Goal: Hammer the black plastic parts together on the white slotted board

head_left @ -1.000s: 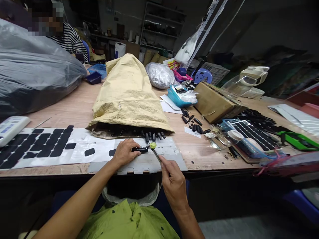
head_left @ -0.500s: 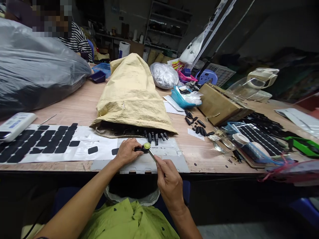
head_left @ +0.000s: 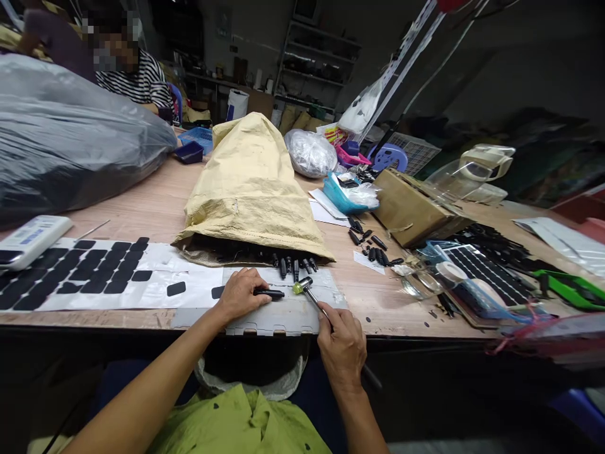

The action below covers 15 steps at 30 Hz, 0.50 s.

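Observation:
My left hand (head_left: 243, 294) is closed around a slim black tube-like part (head_left: 274, 293), which lies level over the grey mat (head_left: 278, 323) at the table's front edge. A small hammer (head_left: 312, 294) with a yellow-green face is gripped in my right hand (head_left: 343, 340). Its head is to the right of the black part, apart from it and low over the mat. Just beyond both hands, several similar black parts (head_left: 295, 270) stick out of the mouth of a large tan sack (head_left: 250, 189).
On the left lie a sheet of black rounded stickers (head_left: 113, 268), a white device (head_left: 35, 239) and a big grey plastic bag (head_left: 70, 139). To the right are loose black parts (head_left: 378, 255), a cardboard box (head_left: 416, 208) and a tape roll (head_left: 454, 266). Another person (head_left: 146, 82) sits at back left.
The hammer head has moved right, off the black part, as my right hand drew right and slightly down. My left hand still holds the part, whose end now shows.

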Each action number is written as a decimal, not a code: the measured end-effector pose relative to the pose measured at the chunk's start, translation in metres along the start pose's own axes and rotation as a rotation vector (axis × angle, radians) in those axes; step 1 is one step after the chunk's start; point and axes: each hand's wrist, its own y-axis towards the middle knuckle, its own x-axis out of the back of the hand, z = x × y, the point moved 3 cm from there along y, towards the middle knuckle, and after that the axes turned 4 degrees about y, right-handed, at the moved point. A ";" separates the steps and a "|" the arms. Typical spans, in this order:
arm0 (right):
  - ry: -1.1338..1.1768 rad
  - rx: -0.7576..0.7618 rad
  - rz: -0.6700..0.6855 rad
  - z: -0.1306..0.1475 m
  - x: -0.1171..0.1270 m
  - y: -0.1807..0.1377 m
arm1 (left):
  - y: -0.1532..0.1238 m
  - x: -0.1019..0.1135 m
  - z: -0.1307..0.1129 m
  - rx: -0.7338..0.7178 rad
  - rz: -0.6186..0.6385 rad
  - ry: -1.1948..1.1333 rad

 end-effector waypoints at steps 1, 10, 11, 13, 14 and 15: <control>-0.002 -0.011 -0.012 0.000 -0.002 0.000 | -0.004 0.002 -0.004 -0.031 0.017 -0.013; -0.065 0.009 -0.018 0.005 -0.002 -0.001 | -0.078 -0.009 -0.027 -0.317 0.222 0.132; -0.069 0.013 -0.018 0.005 -0.002 -0.001 | -0.083 -0.011 -0.026 -0.321 0.222 0.174; -0.072 0.022 -0.018 0.005 -0.002 -0.002 | -0.088 -0.014 -0.024 -0.321 0.222 0.208; -0.073 0.026 -0.020 0.005 -0.002 -0.002 | -0.088 -0.014 -0.025 -0.315 0.216 0.197; -0.076 0.030 -0.021 0.006 -0.002 -0.001 | -0.085 -0.013 -0.026 -0.304 0.201 0.173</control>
